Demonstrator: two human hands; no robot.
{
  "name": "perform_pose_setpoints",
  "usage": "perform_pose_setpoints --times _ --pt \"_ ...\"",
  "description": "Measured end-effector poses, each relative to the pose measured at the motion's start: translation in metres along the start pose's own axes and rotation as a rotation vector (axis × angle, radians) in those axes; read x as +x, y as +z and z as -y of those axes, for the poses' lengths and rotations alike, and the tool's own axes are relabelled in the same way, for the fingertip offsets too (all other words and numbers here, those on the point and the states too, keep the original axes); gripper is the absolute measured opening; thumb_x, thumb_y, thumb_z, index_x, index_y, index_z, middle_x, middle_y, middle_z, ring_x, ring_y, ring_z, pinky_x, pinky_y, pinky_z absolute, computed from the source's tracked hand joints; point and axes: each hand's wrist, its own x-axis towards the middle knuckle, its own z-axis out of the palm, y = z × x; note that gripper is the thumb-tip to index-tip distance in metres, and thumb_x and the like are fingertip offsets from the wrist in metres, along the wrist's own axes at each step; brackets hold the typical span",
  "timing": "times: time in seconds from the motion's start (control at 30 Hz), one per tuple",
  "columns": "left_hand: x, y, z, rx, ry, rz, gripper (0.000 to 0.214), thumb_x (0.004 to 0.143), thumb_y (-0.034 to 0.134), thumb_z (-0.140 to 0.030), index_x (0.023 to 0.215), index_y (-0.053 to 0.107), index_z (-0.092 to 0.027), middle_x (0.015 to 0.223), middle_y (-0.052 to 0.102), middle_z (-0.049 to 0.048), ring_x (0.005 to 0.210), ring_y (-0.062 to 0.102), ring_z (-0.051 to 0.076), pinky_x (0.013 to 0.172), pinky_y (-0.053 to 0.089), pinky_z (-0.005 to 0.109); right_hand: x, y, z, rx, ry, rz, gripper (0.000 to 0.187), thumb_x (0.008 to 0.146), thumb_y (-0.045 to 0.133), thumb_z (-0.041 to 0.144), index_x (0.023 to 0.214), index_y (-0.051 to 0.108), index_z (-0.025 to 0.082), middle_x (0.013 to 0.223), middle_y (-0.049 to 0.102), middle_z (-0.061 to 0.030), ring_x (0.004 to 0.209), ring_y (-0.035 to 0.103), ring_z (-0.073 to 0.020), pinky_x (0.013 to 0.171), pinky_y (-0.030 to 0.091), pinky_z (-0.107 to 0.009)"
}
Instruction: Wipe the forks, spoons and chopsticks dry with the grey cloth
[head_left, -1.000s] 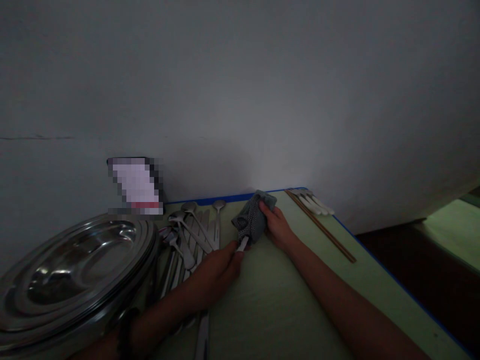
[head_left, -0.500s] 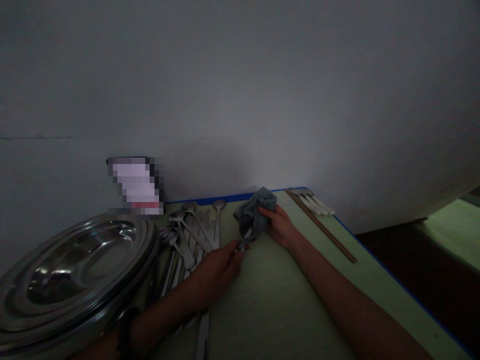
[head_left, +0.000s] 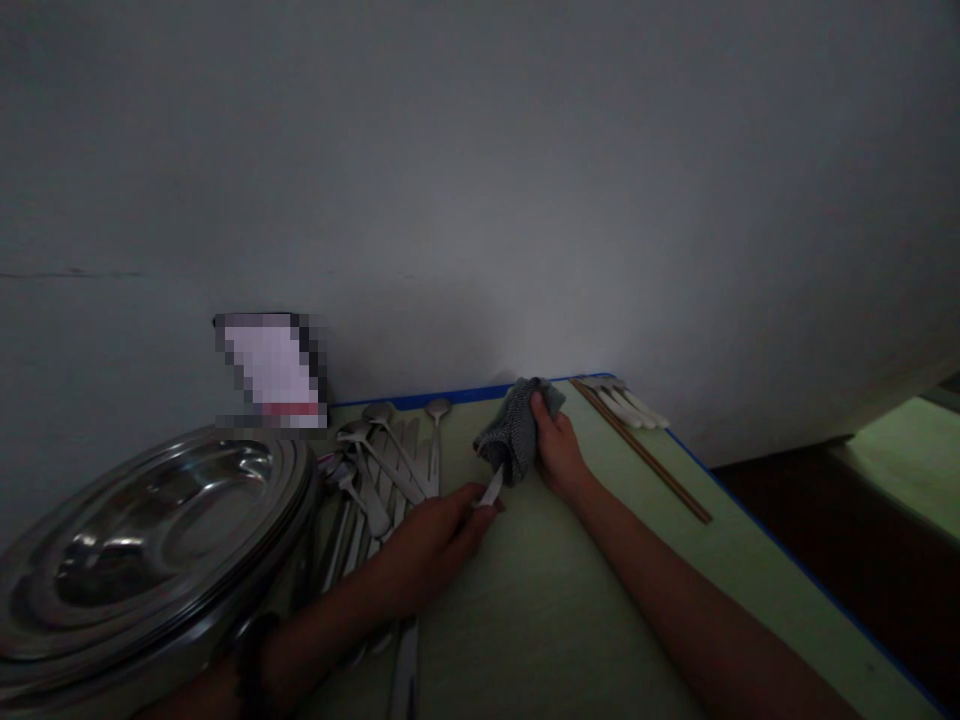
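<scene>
My left hand point(head_left: 442, 525) pinches the handle end of a pale, slim utensil point(head_left: 490, 489) low over the green table point(head_left: 570, 620). The utensil's far end is buried in a grey cloth point(head_left: 512, 434), so I cannot tell what kind it is. My right hand point(head_left: 556, 452) is closed around that cloth and wraps it about the utensil. Both hands are near the table's far edge, by the wall.
A stack of round steel trays point(head_left: 142, 540) fills the left foreground. Several steel spoons and flat utensils point(head_left: 382, 465) lie between trays and hands. Brown chopsticks point(head_left: 641, 452) and white-handled utensils point(head_left: 626, 402) lie at the far right corner. A blurred-out object point(head_left: 271, 372) leans on the wall.
The cloth in my right hand has slid up and down along the utensil and now sits further toward its far end. My left hand has stayed almost still.
</scene>
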Motion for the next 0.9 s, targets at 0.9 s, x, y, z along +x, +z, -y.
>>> perform_pose_setpoints --times 0.9 --pt "0.002 0.000 0.002 -0.199 -0.105 -0.184 0.031 0.088 0.036 -0.043 0.078 0.051 -0.018 0.056 0.042 -0.0068 0.052 0.041 0.010 0.048 0.031 0.020 -0.008 0.004 0.033 0.347 0.293 0.106 0.018 0.051 0.057 0.010 0.067 0.061 0.018 0.060 0.063 0.0032 0.074 0.061 -0.0186 0.072 0.047 -0.031"
